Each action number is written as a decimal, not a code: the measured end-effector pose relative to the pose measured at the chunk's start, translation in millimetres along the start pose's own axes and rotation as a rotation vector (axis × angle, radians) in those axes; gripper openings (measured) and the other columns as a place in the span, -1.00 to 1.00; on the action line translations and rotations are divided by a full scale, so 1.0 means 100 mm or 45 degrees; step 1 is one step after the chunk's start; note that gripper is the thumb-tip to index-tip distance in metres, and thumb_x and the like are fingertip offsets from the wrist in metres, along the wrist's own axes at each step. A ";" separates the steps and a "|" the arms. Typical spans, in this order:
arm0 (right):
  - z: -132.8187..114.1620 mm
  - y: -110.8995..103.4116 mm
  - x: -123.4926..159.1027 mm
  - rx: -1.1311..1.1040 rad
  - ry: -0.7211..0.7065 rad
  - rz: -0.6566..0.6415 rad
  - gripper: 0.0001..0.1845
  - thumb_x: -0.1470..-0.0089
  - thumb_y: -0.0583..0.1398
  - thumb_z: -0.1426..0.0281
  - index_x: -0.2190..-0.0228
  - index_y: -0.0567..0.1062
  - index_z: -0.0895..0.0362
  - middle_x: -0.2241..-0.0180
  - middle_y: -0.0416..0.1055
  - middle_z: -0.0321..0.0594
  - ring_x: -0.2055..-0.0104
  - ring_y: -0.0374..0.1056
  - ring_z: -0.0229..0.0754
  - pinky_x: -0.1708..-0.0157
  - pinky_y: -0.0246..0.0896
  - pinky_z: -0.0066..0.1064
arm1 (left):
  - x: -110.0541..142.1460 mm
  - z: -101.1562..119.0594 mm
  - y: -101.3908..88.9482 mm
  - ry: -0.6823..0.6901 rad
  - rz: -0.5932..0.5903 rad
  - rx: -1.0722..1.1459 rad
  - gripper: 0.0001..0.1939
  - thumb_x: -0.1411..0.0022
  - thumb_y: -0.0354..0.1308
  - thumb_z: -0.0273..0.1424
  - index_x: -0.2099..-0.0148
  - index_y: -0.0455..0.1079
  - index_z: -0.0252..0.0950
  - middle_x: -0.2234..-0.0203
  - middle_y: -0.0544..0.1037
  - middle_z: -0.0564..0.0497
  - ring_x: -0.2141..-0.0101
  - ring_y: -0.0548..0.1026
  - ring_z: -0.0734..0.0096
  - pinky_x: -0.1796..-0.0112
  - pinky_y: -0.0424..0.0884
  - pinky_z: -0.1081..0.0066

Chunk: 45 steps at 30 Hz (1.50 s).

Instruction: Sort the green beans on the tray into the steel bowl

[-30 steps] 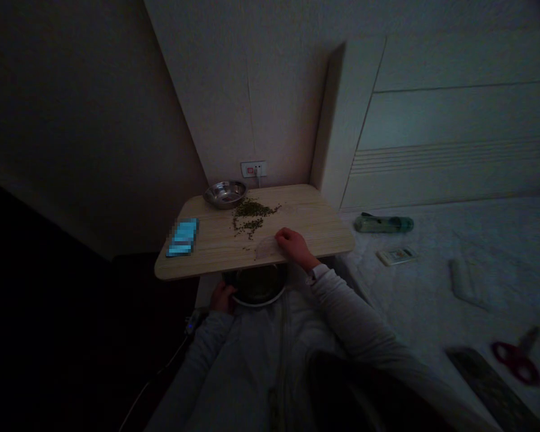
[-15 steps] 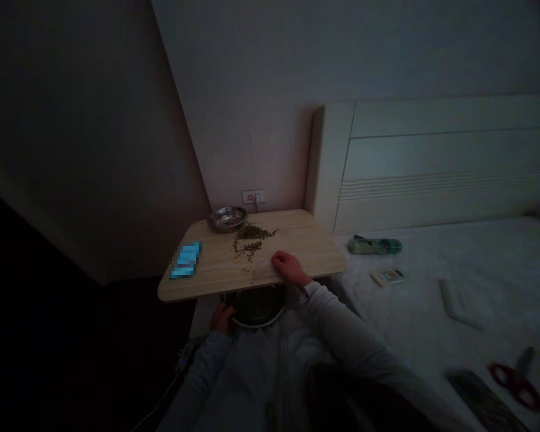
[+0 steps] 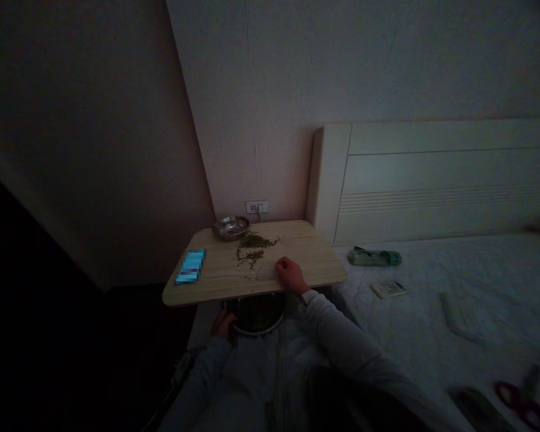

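In a dim room, my right hand (image 3: 289,274) rests curled on a small wooden table (image 3: 315,261), its fingers closed on a pale flat card (image 3: 266,272) near the front edge. A scatter of small green beans (image 3: 251,246) lies just beyond it. My left hand (image 3: 222,324) grips the rim of a round bowl (image 3: 257,313) held below the table's front edge. An empty steel bowl (image 3: 231,227) sits at the back of the table.
A glowing phone (image 3: 190,266) lies on the table's left side. A wall socket (image 3: 256,207) is behind. On the bed to the right lie a green bottle (image 3: 374,258), a remote (image 3: 389,289) and red scissors (image 3: 522,403).
The view has tilted upward, so table and bed sit lower in the picture. My right hand with the card has edged a little toward the beans. The left hand keeps hold of the bowl.
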State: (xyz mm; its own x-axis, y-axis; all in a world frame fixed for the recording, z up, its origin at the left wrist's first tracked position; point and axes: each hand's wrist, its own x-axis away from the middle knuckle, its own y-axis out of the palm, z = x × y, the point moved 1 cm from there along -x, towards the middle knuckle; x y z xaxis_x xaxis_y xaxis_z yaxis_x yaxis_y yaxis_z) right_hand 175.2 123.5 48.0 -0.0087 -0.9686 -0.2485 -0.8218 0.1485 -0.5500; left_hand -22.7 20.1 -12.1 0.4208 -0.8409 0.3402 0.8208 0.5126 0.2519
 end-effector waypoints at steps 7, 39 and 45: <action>0.00 0.00 -0.01 -0.054 0.019 0.028 -0.86 0.03 0.08 0.47 0.47 0.45 0.13 0.47 0.42 -0.26 0.40 0.28 -0.25 0.32 0.16 -0.44 | 0.01 0.01 0.00 -0.022 -0.031 0.003 -0.87 0.49 0.12 -0.52 0.71 0.28 -0.26 0.78 0.34 0.12 0.63 0.30 0.45 0.55 0.20 0.43; 0.03 -0.03 0.01 -0.131 -0.030 -0.221 -0.84 0.05 0.10 0.43 0.43 0.48 0.16 0.49 0.43 -0.31 0.41 0.27 -0.27 0.35 0.10 -0.48 | -0.06 -0.07 -0.05 -0.039 -0.019 0.021 -0.83 0.50 0.16 -0.47 0.65 0.35 -0.27 0.71 0.43 0.11 0.59 0.35 0.44 0.54 0.25 0.45; 0.01 -0.03 0.02 -0.127 -0.063 -0.307 -0.87 0.06 0.11 0.45 0.45 0.48 0.17 0.48 0.44 -0.31 0.40 0.28 -0.28 0.37 0.08 -0.49 | -0.06 -0.08 -0.06 -0.027 0.003 0.042 -0.81 0.50 0.17 -0.49 0.62 0.38 -0.28 0.71 0.45 0.10 0.59 0.36 0.44 0.51 0.27 0.45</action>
State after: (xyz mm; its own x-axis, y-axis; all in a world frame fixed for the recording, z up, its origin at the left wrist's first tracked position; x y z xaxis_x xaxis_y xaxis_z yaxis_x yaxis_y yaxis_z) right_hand 178.4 121.2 48.6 0.2203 -0.9622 -0.1599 -0.8487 -0.1083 -0.5177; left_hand -26.9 20.4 -22.9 0.4139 -0.8362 0.3598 0.8067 0.5200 0.2806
